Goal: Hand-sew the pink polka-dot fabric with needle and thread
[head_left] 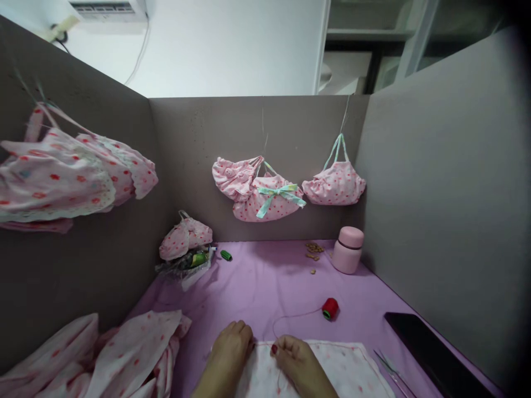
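My left hand (230,349) rests with curled fingers on the left edge of a white cloth with pink dots (348,367) that lies flat at the near edge of the purple table (265,282). Beside it, my right hand (296,359) is pinched shut on a thin red thread (290,317) over the cloth. That thread loops across the table to a red spool (331,308) lying just beyond the cloth.
Grey partition walls enclose the table; pink dotted fabric pouches (259,190) hang on them. A pink lidded jar (348,250), small brown bits (313,251), a green spool (226,255), a dark flat phone (431,351), small scissors (392,371) and piled pink cloth (116,354) surround the hands.
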A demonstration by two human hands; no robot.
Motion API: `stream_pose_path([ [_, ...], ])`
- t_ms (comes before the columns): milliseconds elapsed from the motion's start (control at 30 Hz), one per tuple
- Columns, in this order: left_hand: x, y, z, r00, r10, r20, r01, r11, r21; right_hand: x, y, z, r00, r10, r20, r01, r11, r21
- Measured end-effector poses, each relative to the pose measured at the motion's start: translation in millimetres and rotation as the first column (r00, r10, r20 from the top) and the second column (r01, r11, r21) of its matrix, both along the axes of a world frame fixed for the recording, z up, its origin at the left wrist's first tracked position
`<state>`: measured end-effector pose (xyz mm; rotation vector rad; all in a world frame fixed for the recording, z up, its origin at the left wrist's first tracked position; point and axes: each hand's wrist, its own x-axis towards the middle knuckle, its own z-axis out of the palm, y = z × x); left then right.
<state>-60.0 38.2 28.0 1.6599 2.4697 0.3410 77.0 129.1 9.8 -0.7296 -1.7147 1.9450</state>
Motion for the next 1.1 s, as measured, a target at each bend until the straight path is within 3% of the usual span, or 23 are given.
stream_pose_path([
  [367,1,-11,-2.3,0.992,0.016,0.122,-0.034,0.989,0.142,1,1,-6.4,1.0,0.012,0.007,-0.012,1.0,-0.013],
  [633,4,-12,10.7,0.908,0.005,0.419,-0.163,0.926,0.341,1,0,-2.1,1.0,0.024,-0.014,-0.024,0.999,-0.023],
  [767,-3,-8,12.0,0.739,-0.031,0.672,-0.369,0.817,0.443,2,-1,0.4,1.0,0.023,-0.01,-0.023,0.999,-0.047],
  [900,-13,-6,6.2,0.536,-0.104,0.838,-0.565,0.693,0.448,2,-1,0.3,1.0,0.005,-0.004,-0.005,0.999,-0.054],
  [1000,-13,-4,3.5,0.36,-0.16,0.919,-0.639,0.676,0.368,2,-1,3.8,1.0,-0.001,-0.003,0.001,0.998,-0.057],
  [1100,-10,-1,4.8,0.216,-0.191,0.958,-0.673,0.681,0.287,5,-4,18.0,1.0,0.001,-0.021,-0.002,0.999,-0.053],
])
